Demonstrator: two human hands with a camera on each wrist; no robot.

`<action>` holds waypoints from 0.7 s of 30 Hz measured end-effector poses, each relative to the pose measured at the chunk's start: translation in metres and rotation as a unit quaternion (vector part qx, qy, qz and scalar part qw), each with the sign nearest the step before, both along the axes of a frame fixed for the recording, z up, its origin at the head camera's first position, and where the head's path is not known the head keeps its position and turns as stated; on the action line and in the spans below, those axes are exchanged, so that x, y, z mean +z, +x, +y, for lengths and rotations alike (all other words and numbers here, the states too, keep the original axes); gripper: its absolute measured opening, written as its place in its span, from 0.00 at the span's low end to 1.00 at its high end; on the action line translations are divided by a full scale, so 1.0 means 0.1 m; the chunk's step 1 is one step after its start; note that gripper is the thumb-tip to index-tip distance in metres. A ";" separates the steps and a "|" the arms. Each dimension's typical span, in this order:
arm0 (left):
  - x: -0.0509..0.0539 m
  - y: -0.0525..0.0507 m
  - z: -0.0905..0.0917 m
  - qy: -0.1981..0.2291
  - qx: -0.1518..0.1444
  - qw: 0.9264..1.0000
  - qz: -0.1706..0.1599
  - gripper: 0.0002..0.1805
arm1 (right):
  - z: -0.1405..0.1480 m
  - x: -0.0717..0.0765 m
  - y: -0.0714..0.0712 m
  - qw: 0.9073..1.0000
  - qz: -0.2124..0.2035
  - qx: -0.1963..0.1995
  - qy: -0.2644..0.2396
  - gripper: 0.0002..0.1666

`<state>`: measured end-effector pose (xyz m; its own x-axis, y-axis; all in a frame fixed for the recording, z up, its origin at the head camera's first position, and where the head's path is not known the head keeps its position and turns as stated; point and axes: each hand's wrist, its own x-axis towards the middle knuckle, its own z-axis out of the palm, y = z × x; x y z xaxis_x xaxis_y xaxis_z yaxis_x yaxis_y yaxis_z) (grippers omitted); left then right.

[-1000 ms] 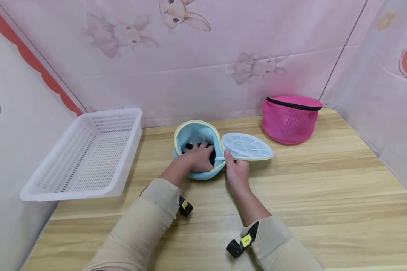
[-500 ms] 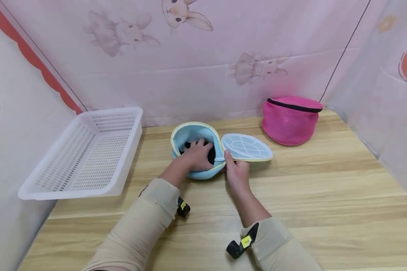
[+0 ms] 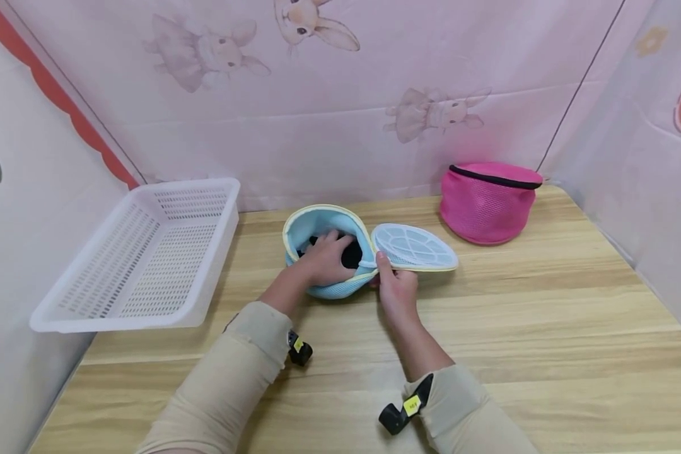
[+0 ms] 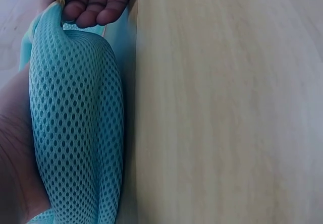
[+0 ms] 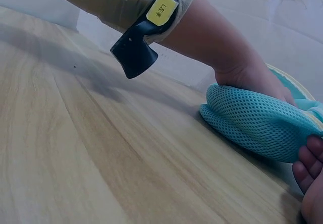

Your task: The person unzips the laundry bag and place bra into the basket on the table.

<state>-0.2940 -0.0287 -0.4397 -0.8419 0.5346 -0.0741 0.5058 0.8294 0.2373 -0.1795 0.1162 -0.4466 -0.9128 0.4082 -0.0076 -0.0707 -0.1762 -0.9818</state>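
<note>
A light-blue mesh laundry bag (image 3: 340, 291) with yellow piping stands on the table, its round lid (image 3: 414, 246) folded out to the right. Inside lies a black, soft-looking item (image 3: 352, 255), mostly covered. My left hand (image 3: 326, 260) reaches into the bag over this black item; its fingertips are hidden. With the thumb on top, my right hand (image 3: 397, 287) pinches the bag's edge where the lid joins. In the left wrist view, the right hand's curled fingers (image 4: 96, 4) show at the bag's edge. The right wrist view shows the mesh side (image 5: 257, 120) bulging below the left wrist.
A white perforated plastic basket (image 3: 207, 277) stands on the left of the wooden table (image 3: 522, 353). At the back right sits a zipped pink mesh bag (image 3: 485, 211). A pink rabbit-print backdrop (image 3: 329, 151) rises behind the table.
My left hand has shifted slightly left inside the blue bag, and its spread fingers have drawn together, showing more of the black item. The right hand stays on the bag's edge.
</note>
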 end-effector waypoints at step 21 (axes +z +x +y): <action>0.02 -0.05 -0.20 0.195 0.008 0.980 -0.039 0.29 | 0.04 -0.30 -0.20 0.999 0.008 0.000 -0.046 0.18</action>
